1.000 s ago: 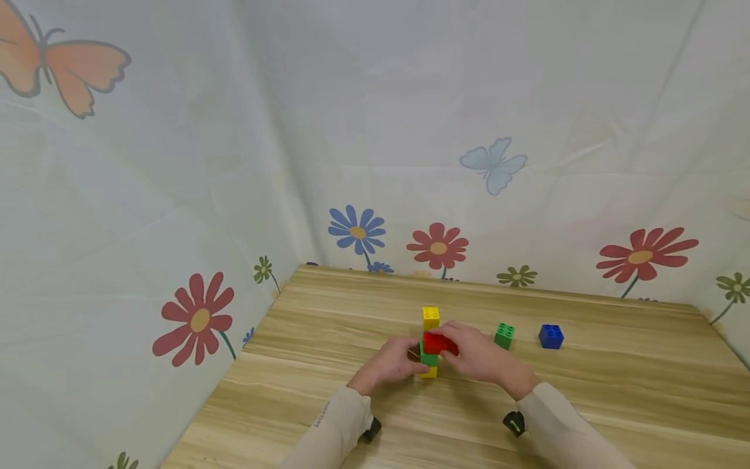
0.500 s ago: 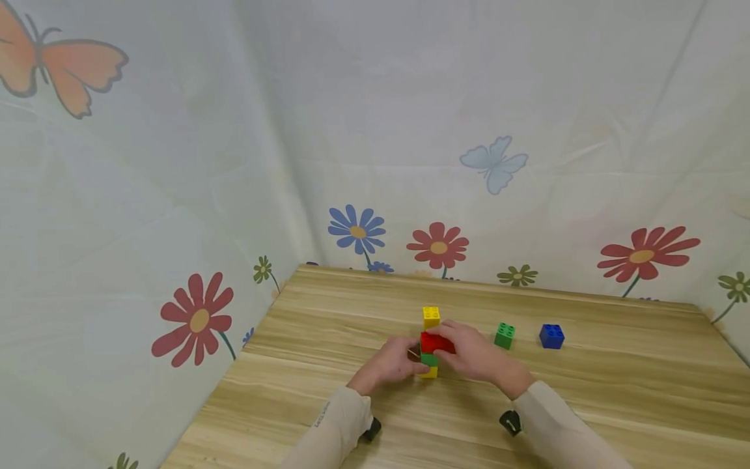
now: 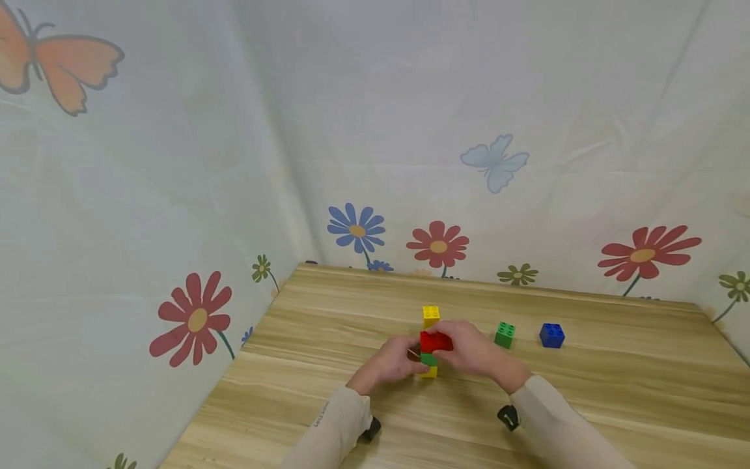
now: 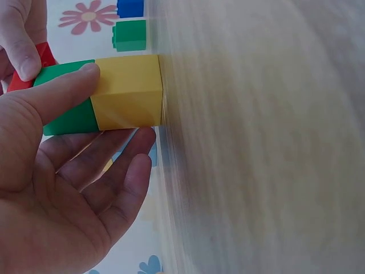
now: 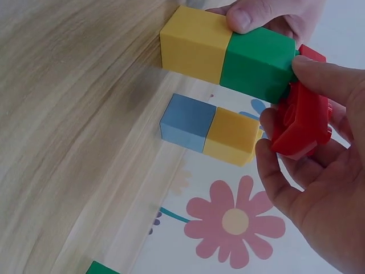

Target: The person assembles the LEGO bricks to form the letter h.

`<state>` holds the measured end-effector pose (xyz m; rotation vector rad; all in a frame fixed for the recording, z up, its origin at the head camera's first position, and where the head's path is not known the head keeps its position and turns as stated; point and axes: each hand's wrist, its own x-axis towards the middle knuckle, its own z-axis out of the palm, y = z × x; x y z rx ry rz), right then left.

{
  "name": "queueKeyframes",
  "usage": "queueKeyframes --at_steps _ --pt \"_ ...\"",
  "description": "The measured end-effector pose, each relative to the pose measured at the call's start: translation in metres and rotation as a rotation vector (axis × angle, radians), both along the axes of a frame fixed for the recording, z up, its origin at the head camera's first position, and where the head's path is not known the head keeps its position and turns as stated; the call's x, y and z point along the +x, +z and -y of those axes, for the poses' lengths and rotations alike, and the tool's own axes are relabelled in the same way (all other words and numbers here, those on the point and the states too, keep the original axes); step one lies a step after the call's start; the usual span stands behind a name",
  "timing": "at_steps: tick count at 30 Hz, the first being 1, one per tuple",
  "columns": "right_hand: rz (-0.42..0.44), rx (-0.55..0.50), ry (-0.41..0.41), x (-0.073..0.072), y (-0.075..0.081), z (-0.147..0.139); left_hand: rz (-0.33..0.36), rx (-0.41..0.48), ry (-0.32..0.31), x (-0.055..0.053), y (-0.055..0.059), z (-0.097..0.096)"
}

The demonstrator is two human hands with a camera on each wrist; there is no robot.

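A yellow block stands on the table with a green block on top of it. My left hand grips this stack from the left, its thumb across the green and yellow faces in the left wrist view. From the right, my right hand pinches a long red block between thumb and fingers. One end of the red block lies over the green block's top; the other overhangs to the right. Whether its studs are fully seated cannot be told.
Behind the stack stands a second one, a yellow block on a blue block. To the right are a loose green block and a dark blue block. A flowered cloth hangs behind the wooden table.
The right hand has brought the red block slightly left, more squarely over the green block. The left hand stays in place on the stack.
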<state>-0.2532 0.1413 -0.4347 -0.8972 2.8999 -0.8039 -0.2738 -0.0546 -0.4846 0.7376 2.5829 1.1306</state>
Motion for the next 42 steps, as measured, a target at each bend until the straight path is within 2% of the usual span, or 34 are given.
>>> queueKeyframes --at_steps 17,32,42 --pt "-0.033 0.014 0.032 -0.0034 -0.0033 -0.0025 0.001 -0.002 -0.006 -0.0012 -0.0005 -0.0012" --pt "-0.009 0.015 0.019 -0.0017 -0.0003 -0.0005 0.022 0.0 0.008 -0.0007 0.0005 -0.0003" --pt "-0.013 0.036 0.022 -0.0028 0.0014 0.0011 0.005 -0.007 0.003 -0.0002 0.0015 -0.0004"
